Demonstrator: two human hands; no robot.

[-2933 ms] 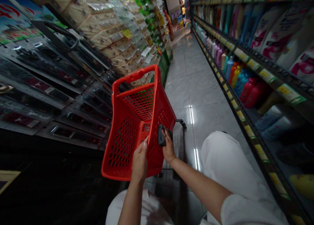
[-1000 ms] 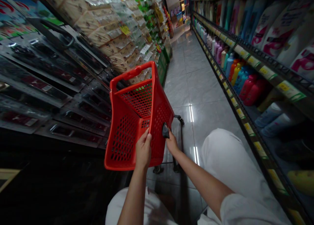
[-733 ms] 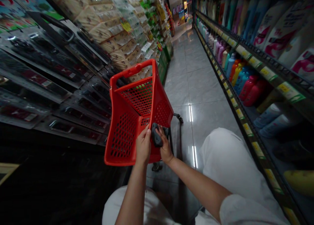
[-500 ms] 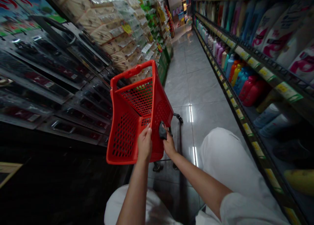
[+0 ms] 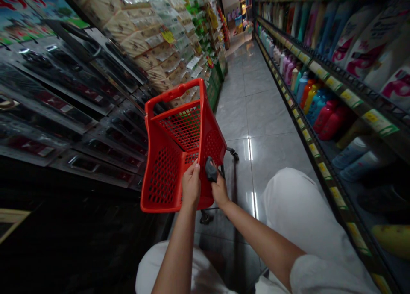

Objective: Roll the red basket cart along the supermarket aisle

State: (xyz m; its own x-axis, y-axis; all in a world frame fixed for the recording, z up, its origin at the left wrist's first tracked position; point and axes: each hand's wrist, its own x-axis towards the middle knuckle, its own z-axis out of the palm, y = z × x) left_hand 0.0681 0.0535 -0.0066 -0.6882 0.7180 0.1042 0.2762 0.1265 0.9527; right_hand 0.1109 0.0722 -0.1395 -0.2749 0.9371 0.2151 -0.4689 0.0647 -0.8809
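A red plastic shopping basket (image 5: 208, 119) with perforated walls stands in front of me on a wheeled frame, tilted in view, and I see nothing inside it. My left hand (image 5: 191, 187) is closed over its near right rim, thumb on top. Against the outside of the right wall, my right hand (image 5: 220, 192) holds a dark grey cloth (image 5: 210, 170), bunched in the fingers. The fingertips behind the cloth are partly hidden. Below the basket a black caster wheel (image 5: 236, 156) shows on the right.
Shelves of bottles (image 5: 326, 119) with price tags line the right side. On the left hang packaged goods (image 5: 105, 136), with stacked beige packs (image 5: 137, 37) beyond. Grey floor tiles (image 5: 262, 110) run down the aisle. My knee (image 5: 291, 195) juts out on the right.
The cloth and right hand have shifted very slightly left and up along the basket wall. My left hand keeps its grip on the rim; the basket sits marginally further right in view.
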